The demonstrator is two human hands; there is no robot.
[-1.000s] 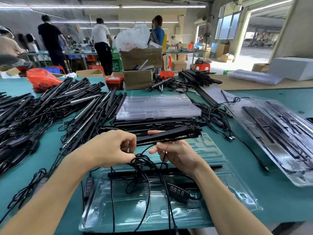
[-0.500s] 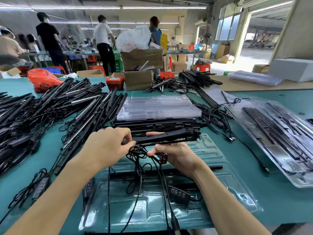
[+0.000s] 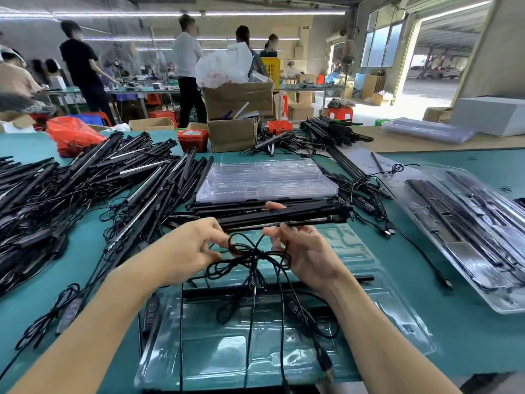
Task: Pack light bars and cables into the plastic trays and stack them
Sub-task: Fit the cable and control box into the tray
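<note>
My left hand point(image 3: 196, 248) pinches the tangled cable point(image 3: 250, 257), its ends blurred; my right hand point(image 3: 301, 251) grips black bars point(image 3: 284, 216).

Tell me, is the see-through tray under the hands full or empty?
Neither: the tray holds one light bar and loose cable.

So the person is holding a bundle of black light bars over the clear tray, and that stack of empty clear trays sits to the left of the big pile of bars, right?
Not quite. The head view shows the stack of empty clear trays to the right of the big pile of bars, not left. The rest holds: both hands, left and right, hold the bundle of black light bars over the clear tray.
</note>
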